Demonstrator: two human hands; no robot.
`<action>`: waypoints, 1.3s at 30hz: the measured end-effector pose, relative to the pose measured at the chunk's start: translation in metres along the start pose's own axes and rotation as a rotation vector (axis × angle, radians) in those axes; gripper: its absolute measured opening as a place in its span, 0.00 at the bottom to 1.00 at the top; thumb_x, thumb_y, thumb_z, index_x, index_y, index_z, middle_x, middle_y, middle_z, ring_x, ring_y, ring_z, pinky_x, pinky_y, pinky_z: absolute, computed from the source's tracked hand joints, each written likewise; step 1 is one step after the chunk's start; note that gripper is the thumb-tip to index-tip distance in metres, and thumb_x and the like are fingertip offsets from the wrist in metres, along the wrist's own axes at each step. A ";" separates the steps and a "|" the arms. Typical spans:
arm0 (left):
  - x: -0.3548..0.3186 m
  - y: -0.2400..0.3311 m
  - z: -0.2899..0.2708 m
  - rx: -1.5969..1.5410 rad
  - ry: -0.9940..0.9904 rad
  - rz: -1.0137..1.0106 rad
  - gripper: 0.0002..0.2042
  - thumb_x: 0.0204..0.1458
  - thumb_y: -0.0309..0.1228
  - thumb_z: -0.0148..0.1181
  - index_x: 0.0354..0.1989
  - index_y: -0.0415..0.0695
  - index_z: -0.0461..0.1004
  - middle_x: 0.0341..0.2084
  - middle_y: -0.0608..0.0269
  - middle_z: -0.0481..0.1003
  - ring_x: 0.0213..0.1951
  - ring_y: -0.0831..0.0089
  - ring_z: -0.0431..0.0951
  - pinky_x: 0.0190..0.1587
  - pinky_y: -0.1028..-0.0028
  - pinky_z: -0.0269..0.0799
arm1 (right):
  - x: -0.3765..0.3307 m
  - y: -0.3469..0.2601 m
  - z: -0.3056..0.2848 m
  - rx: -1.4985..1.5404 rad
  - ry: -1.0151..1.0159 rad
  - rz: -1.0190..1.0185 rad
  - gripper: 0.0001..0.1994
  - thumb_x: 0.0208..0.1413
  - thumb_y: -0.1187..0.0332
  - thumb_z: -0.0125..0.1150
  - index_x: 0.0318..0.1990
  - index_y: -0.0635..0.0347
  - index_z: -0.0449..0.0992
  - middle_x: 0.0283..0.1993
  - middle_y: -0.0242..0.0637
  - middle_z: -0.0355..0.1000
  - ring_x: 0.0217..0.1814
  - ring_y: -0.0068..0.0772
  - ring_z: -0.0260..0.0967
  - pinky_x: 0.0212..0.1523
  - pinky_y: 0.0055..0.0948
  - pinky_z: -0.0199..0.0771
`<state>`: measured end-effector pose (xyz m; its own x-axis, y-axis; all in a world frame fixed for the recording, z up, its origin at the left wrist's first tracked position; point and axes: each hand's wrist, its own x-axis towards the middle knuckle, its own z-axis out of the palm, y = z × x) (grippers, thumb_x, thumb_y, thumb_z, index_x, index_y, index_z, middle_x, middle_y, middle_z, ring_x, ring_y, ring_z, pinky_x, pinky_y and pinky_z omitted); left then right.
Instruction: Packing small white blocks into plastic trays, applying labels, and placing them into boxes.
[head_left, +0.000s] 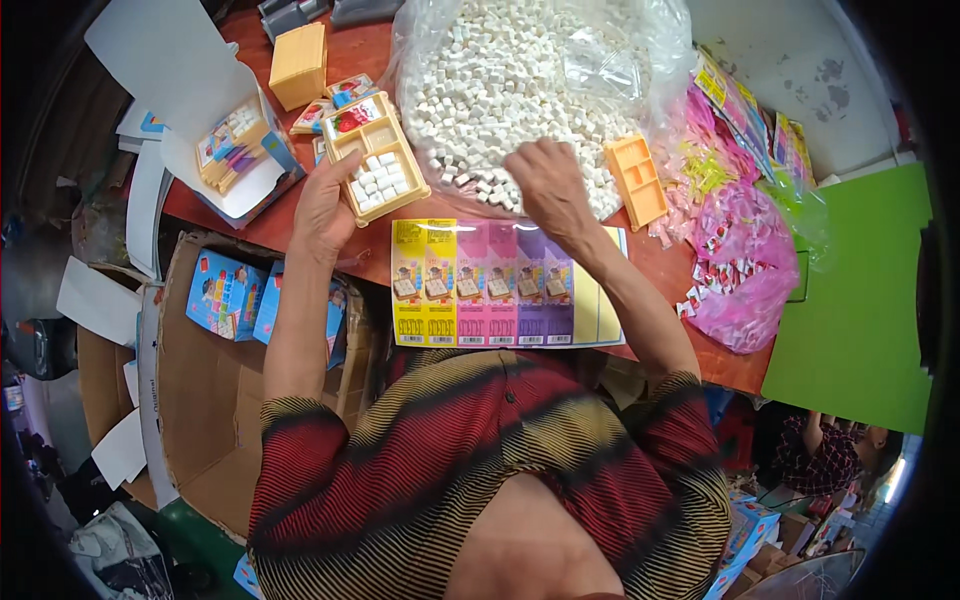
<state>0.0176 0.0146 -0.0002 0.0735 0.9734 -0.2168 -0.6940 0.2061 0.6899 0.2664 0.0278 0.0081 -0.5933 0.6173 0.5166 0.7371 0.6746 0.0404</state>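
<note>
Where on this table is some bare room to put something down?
Bare wood shows between the yellow box and the bag of white blocks, and right of the card strip near the pink bags. The middle is crowded.

1. The tray (378, 158) under the left hand (322, 205) looks like smooth yellow plastic.
2. White blocks (520, 80) – matt, chalky – lie in a glossy clear plastic bag (640, 40).
3. The printed cards (480, 283) look like shiny paper.
4. The table (700, 340) is reddish wood – dull finish.
</note>
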 end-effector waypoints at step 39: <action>0.039 -0.138 0.085 0.049 -0.192 -0.302 0.16 0.47 0.24 0.45 0.46 0.38 0.57 0.39 0.52 0.66 0.39 0.62 0.70 0.39 0.62 0.70 | -0.121 0.081 -0.009 -0.221 0.029 0.719 0.05 0.41 0.69 0.50 0.21 0.62 0.67 0.21 0.42 0.63 0.25 0.42 0.63 0.25 0.36 0.63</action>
<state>0.1773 0.0322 -0.0448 0.4065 0.8678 -0.2856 -0.5854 0.4875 0.6478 0.4010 0.0042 -0.0437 0.0651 0.8621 0.5025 0.9892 0.0104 -0.1460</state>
